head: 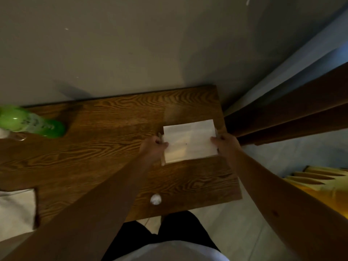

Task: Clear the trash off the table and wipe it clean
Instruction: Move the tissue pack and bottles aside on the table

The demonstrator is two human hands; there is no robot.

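Seen from above, a person's left hand (153,146) and right hand (225,143) each pinch an opposite side edge of a folded white paper towel (189,141), held over the right half of a wooden table (105,147). A small crumpled white wad (155,199) sits near the table's lower edge at centre frame. A green bottle (32,122) lies at far left, and another white sheet (16,210) rests at lower left.

The green bottle (32,122) at the far left is blurred and cut off by the picture's edge, its label unreadable. A white cloth (16,210) at the near left is also cropped. The small white object (155,199) near the table's (113,119) front edge is too blurred to identify.
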